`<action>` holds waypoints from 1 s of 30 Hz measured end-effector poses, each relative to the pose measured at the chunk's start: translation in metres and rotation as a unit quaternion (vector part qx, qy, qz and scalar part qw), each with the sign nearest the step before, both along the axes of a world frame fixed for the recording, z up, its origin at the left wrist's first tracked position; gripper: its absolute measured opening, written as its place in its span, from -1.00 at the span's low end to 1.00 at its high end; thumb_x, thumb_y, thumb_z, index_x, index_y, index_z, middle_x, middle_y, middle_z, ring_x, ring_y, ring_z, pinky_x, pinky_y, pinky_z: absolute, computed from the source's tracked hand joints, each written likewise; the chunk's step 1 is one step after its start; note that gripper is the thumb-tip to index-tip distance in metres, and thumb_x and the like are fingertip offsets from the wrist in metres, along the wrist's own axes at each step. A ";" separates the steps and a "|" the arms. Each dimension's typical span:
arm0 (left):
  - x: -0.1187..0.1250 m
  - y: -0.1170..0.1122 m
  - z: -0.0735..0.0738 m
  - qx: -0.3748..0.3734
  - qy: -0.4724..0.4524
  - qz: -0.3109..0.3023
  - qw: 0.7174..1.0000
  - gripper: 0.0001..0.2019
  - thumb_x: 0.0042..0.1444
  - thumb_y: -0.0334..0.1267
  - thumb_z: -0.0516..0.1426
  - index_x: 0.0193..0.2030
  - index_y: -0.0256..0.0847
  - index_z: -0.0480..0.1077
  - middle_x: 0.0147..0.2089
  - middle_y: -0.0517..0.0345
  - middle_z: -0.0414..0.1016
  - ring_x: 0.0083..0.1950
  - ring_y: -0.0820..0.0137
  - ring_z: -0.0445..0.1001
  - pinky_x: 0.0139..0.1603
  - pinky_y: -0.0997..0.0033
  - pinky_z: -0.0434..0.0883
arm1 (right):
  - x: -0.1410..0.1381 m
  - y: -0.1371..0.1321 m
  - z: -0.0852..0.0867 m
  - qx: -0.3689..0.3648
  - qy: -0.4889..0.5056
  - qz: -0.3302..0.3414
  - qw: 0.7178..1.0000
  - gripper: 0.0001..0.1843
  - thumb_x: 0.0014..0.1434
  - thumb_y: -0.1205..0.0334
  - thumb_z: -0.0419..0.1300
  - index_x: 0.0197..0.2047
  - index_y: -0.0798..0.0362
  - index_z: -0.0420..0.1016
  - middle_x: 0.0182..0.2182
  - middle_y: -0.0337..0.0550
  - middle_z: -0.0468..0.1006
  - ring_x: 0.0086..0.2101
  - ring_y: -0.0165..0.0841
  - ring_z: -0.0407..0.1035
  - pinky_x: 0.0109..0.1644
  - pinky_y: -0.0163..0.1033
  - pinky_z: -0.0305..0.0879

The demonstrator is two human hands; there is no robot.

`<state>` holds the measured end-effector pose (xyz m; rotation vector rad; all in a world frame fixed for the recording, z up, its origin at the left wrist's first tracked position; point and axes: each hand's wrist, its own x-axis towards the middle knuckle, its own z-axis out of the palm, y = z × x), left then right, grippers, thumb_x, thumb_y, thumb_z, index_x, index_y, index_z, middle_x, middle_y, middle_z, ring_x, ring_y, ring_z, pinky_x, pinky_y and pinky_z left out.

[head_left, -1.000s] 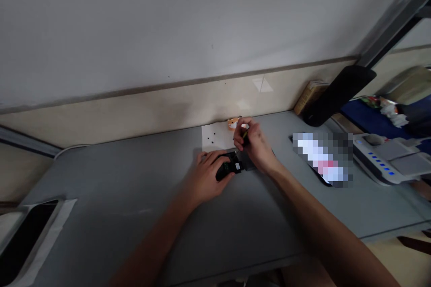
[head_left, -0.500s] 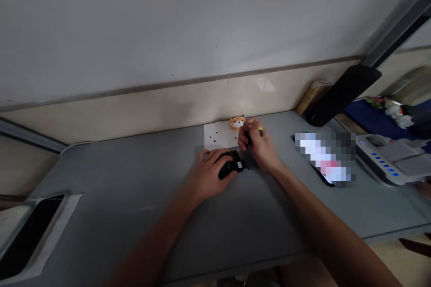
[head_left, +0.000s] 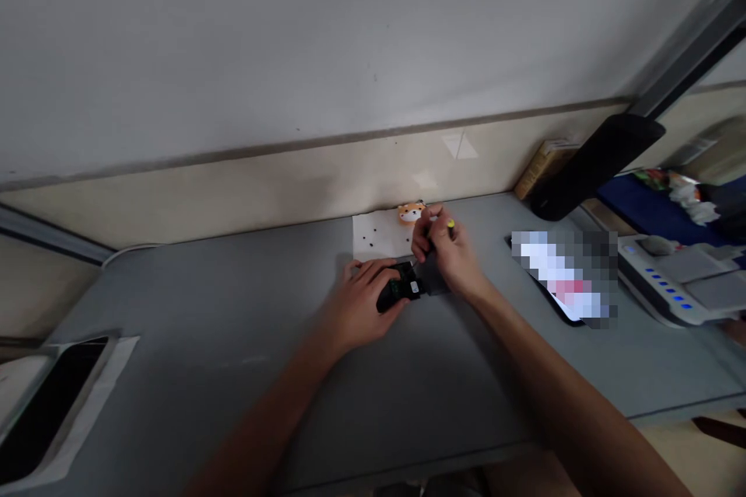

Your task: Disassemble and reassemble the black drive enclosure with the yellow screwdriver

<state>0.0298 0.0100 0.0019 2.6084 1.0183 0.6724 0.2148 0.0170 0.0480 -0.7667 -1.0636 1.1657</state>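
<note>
My left hand (head_left: 367, 299) is closed around the left side of a small black electronic device (head_left: 402, 289), holding it against the desk. A greenish circuit board and a small white label show on the device. In my right hand (head_left: 446, 248) is a thin screwdriver (head_left: 451, 227) with a yellow handle end. Its narrow shaft points down at the device's upper edge; whether the tip touches is too small to tell. Just behind the hands lies a white sheet of paper (head_left: 381, 229) with several tiny dark screw-like bits on it. An orange-and-white animal-faced case (head_left: 411, 213) rests at its back right.
To the right lies a phone with a blurred-out screen (head_left: 559, 279), then a white charging dock (head_left: 664, 279) with blue lights. A black cylinder (head_left: 594, 167) leans near a book (head_left: 545, 167) by the wall. A dark tablet-like object (head_left: 55, 404) is at the left.
The fingers of my right hand have shifted slightly around the screwdriver, whose yellow end stands a little differently. My left hand and the device are nearly where they were.
</note>
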 end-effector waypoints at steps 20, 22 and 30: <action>0.004 0.000 -0.002 0.018 -0.019 0.013 1.000 -0.82 0.23 -0.24 0.21 -0.04 -0.10 0.40 0.11 0.01 0.59 0.18 0.12 0.52 0.26 -0.03 0.34 | 0.000 0.000 0.003 -0.043 0.086 0.049 0.994 -0.53 0.09 -0.26 0.38 -0.29 -0.04 0.43 -0.32 -0.24 0.41 -0.34 -0.41 0.37 -0.24 -0.23 0.34; 0.006 -0.001 -0.002 0.023 -0.021 0.011 0.999 -0.81 0.22 -0.25 0.20 -0.04 -0.11 0.39 0.09 0.00 0.59 0.17 0.11 0.52 0.25 -0.03 0.35 | 0.002 -0.001 0.002 -0.043 0.091 0.038 0.994 -0.50 -0.02 -0.17 0.49 -0.33 -0.04 0.35 -0.28 -0.28 0.43 -0.35 -0.43 0.41 -0.25 -0.25 0.36; 0.007 -0.005 0.000 0.066 -0.009 0.000 0.998 -0.87 0.27 -0.25 0.13 -0.07 -0.13 0.44 0.12 -0.05 0.58 0.17 0.10 0.53 0.22 0.00 0.36 | -0.001 0.006 -0.004 -0.018 0.064 -0.017 0.998 -0.49 0.15 -0.32 0.30 -0.31 -0.07 0.28 -0.55 -0.43 0.16 -0.62 -0.51 0.02 -0.57 -0.30 0.00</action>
